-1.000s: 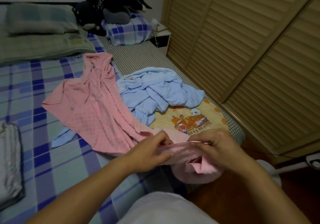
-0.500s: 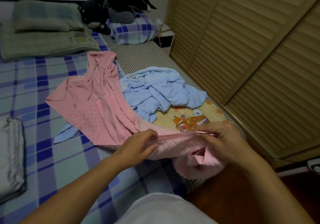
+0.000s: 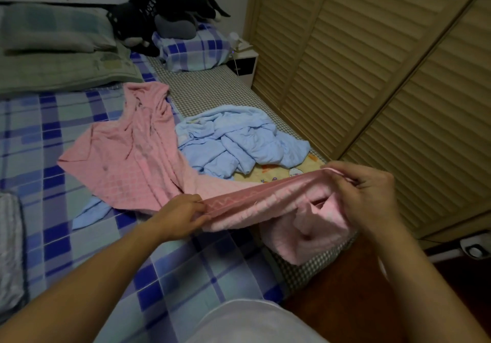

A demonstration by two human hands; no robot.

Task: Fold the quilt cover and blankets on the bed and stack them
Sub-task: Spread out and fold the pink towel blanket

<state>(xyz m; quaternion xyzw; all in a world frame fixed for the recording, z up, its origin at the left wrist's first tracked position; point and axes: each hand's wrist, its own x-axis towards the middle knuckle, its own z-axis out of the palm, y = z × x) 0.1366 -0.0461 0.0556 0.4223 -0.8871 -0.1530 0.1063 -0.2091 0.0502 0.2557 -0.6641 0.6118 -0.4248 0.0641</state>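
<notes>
A pink blanket (image 3: 132,164) lies spread across the checked bed (image 3: 53,225), its near edge lifted and stretched taut between a person's two hands. The left hand (image 3: 183,216) pinches the woven border at the bed's middle, its grip clenched on the cloth; the right hand (image 3: 364,194) grasps the same edge higher up, at the bed's right side, fingers curled round a bunched fold. Below the right hand, the blanket's loose end hangs over the bed's corner toward the wooden floor (image 3: 345,289).

Just behind the stretched edge, a crumpled light blue blanket (image 3: 239,143) lies heaped on a yellow cartoon-print sheet (image 3: 300,170); its print is too small to read. A strip of blue pokes out from under the pink blanket on the left. At the head of the bed sit a green pillow (image 3: 53,29), a checked pillow (image 3: 194,50) and a black plush toy (image 3: 164,10) with white lettering that cannot be read. Slatted wardrobe doors (image 3: 372,77) run close along the bed's right side, leaving a narrow strip of floor. Folded grey cloth (image 3: 9,249) rests at the bed's left edge.
</notes>
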